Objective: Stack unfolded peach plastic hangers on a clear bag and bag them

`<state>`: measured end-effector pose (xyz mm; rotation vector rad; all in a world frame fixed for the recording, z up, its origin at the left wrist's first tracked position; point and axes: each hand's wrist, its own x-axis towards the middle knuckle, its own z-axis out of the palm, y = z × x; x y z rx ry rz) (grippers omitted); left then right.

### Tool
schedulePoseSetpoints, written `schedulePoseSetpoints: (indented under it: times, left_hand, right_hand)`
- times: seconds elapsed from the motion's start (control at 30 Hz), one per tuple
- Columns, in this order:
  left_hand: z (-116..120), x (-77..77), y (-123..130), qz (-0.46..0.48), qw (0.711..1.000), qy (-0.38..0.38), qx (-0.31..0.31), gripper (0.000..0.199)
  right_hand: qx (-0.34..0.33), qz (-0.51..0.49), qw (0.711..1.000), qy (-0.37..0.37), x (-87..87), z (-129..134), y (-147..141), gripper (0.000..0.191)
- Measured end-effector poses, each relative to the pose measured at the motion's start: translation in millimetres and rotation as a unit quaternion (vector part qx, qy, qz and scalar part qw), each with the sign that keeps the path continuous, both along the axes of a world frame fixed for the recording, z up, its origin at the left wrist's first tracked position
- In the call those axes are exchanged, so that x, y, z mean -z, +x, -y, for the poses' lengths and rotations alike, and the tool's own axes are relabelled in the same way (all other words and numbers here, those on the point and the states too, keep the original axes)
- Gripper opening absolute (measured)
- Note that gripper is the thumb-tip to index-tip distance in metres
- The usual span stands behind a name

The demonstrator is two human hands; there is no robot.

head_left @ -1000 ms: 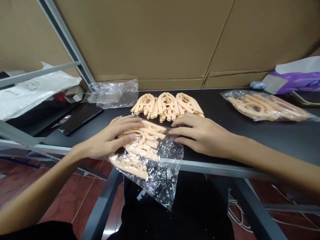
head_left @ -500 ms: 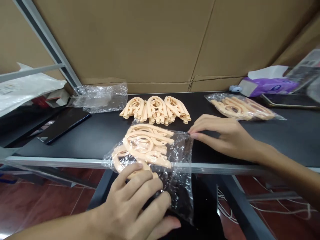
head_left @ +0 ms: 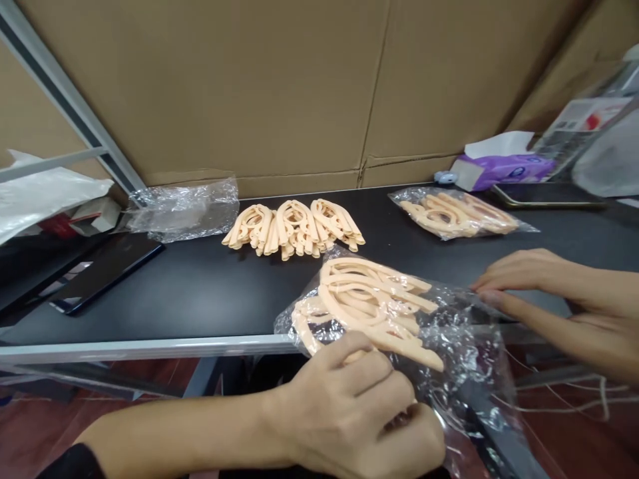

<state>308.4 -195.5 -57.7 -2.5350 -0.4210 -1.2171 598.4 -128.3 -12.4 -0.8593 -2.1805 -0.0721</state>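
A clear plastic bag [head_left: 469,346] holding several beige folding hangers [head_left: 374,299] hangs partly over the table's front edge. My left hand [head_left: 359,406] is closed on the near side of the bag and the hangers in it. At the bag's right side, my right hand [head_left: 554,299] pinches the plastic between thumb and fingers. Behind the bag, a pile of loose beige hangers [head_left: 294,226] lies on the black table [head_left: 200,293]. Another clear bag of hangers [head_left: 459,213] lies flat at the back right.
Crumpled clear plastic [head_left: 192,209] and a dark phone [head_left: 107,273] are at the left. A purple tissue pack [head_left: 509,167], a small light-blue item [head_left: 445,177] and a flat dark device [head_left: 549,195] sit at the back right. Cardboard [head_left: 239,86] stands behind.
Both hands and the held bag have moved to the right. The bag's right part is now stretched out toward my right hand. The camera view has shifted slightly.
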Motion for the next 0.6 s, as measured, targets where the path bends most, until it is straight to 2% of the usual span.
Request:
schedulePoseSetpoints:
  times: [0.1, 0.2, 0.3, 0.37, 0.4, 0.47, 0.53, 0.6]
  left_hand:
    - [-12, -10.7, 9, -0.036, 0.999, 0.01, -0.005, 0.021]
    - [-26, -23.1, 10, -0.085, 0.995, 0.012, -0.042, 0.018]
    - [-39, -32.8, 5, -0.138, 0.987, -0.036, -0.077, 0.007]
    - [-45, -36.4, 2, -0.162, 0.977, -0.096, -0.097, 0.008]
    - [-46, -37.2, 1, -0.167, 0.973, -0.126, -0.102, 0.012]
    - [-46, -37.4, 2, -0.158, 0.969, -0.16, -0.098, 0.032]
    - [-45, -36.2, 6, -0.126, 0.978, -0.142, -0.085, 0.052]
    - [-44, -35.1, 11, -0.089, 0.988, -0.103, -0.074, 0.052]
  right_hand:
    - [0.035, -0.003, 0.999, -0.004, -0.8, 5, 18, 0.013]
    - [0.084, -0.041, 0.995, -0.033, 0.9, 8, 33, 0.01]
    - [0.121, -0.085, 0.985, -0.083, 0.7, 9, 41, 0.026]
    - [0.134, -0.109, 0.979, -0.107, -0.8, 9, 43, 0.032]
    - [0.141, -0.115, 0.975, -0.125, -1.6, 9, 43, 0.031]
    - [0.15, -0.125, 0.966, -0.171, -2.5, 7, 41, 0.024]
    - [0.15, -0.139, 0.954, -0.221, -2.3, 4, 38, 0.019]
    - [0.145, -0.174, 0.939, -0.259, -1.4, 0, 34, 0.022]
